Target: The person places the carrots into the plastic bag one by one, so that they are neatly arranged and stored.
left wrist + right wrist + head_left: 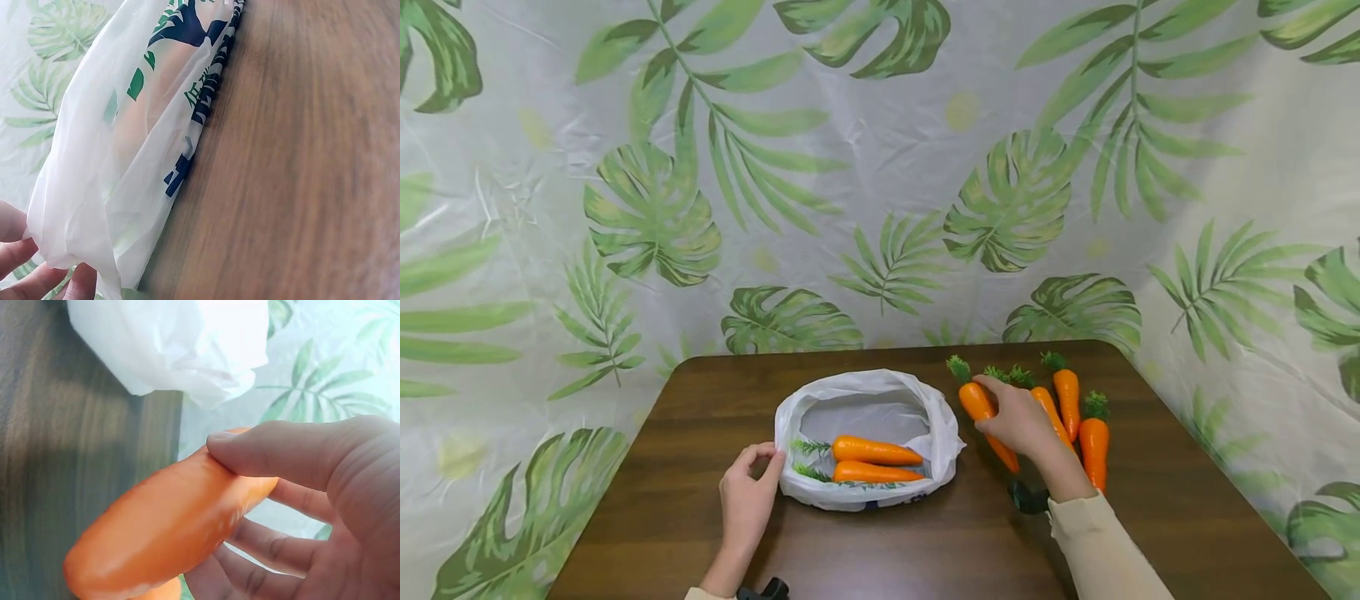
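Note:
A white plastic bag (951, 446) lies open-mouthed on the table, its rim spread into an oval. Inside it two orange carrots with green tops rest side by side, the upper carrot (876, 451) and the lower carrot (876, 473). My left hand (748, 492) pinches the bag's left rim; its fingertips (81, 281) touch the plastic in the left wrist view. To the right of the bag, my right hand (1018, 417) grips another carrot (156, 519) between thumb and fingers. That carrot's green top (957, 368) points away from me.
More carrots lie right of my right hand, among them one at the back (1067, 393) and one nearer (1094, 450); my hand partly covers others. The brown wooden table (910, 550) meets a leaf-printed plastic sheet (895, 167) behind and at both sides.

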Motion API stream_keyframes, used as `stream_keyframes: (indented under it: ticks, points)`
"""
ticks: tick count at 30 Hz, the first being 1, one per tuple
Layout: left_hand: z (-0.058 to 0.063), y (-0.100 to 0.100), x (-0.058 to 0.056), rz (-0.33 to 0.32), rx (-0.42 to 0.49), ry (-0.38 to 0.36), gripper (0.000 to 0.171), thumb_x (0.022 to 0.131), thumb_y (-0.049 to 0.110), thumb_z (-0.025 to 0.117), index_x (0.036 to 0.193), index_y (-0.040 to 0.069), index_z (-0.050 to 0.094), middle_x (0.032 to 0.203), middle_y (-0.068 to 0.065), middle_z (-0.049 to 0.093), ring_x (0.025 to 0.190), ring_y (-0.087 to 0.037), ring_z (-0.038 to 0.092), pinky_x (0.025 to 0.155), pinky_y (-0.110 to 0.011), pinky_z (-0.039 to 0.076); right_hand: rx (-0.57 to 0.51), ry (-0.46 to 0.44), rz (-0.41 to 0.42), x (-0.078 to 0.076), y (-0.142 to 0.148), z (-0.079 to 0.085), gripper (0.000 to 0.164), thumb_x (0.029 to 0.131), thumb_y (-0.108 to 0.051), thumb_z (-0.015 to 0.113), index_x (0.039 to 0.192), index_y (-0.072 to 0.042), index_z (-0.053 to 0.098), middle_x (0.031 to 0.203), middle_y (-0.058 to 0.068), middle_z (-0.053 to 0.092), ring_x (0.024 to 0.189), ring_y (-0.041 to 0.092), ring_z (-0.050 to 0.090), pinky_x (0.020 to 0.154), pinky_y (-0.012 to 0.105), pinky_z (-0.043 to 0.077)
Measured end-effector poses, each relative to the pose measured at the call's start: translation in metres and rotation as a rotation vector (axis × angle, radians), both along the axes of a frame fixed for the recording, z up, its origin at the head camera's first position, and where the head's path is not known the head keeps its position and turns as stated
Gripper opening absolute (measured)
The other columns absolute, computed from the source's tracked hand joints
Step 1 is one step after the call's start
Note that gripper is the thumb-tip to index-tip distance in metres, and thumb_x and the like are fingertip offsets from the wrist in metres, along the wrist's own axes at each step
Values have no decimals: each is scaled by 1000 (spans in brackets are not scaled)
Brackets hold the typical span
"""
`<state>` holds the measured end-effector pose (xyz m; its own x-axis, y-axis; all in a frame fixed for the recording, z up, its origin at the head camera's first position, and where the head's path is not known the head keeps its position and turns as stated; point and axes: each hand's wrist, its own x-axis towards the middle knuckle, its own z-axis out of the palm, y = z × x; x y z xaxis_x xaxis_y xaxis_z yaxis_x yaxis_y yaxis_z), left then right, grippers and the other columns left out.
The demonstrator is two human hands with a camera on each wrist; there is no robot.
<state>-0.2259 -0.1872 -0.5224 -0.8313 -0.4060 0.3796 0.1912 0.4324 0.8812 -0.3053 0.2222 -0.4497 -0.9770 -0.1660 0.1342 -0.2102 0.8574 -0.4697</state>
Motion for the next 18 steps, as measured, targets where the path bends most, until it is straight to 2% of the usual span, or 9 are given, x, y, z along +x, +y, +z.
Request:
stream_keyframes:
  ticks: [18]
  points:
    - [2, 0, 1, -11, -2, -18, 5, 89, 13, 77, 90, 11, 73, 100, 0, 74, 105, -17, 67, 90, -38, 50, -37, 42, 20, 5, -14, 25, 73, 82, -18, 81, 148, -20, 49, 116, 12, 69, 88, 26, 64, 72, 42, 53]
